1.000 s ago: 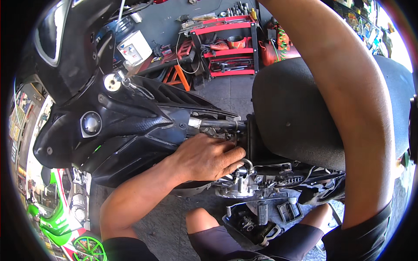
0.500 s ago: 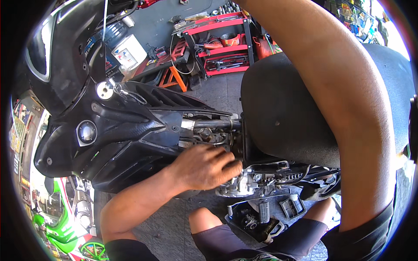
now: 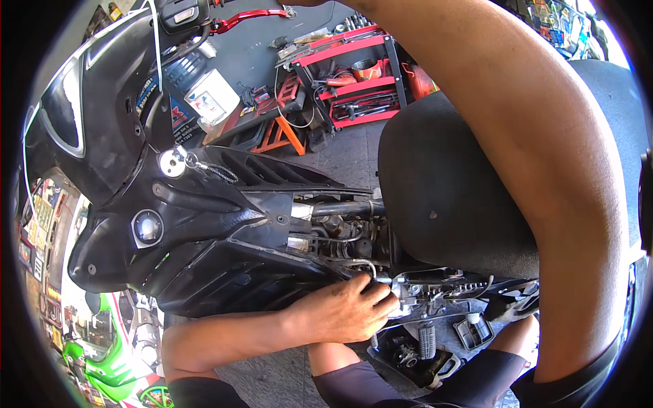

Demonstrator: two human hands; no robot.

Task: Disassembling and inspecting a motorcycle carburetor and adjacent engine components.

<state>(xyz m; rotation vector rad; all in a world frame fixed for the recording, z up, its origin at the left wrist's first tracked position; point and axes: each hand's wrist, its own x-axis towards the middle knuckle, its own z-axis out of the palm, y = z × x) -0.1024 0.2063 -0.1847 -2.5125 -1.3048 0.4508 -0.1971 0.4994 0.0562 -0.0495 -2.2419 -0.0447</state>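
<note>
Below centre, the engine (image 3: 408, 294) is being partly covered by the curled left hand (image 3: 348, 310), grip unclear; the right hand is being cropped out. In the upper-centre red cart (image 3: 367, 120), tools (image 3: 360, 107) are being held.

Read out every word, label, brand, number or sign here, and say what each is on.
I won't quote any wording; these carry it:
Dark blue panel: pale and red lettering, partly hidden.
White box: small coloured marks, too small to read.
White sign at the left edge: dark characters, blurred.
Packages at upper right: too blurred.
</note>
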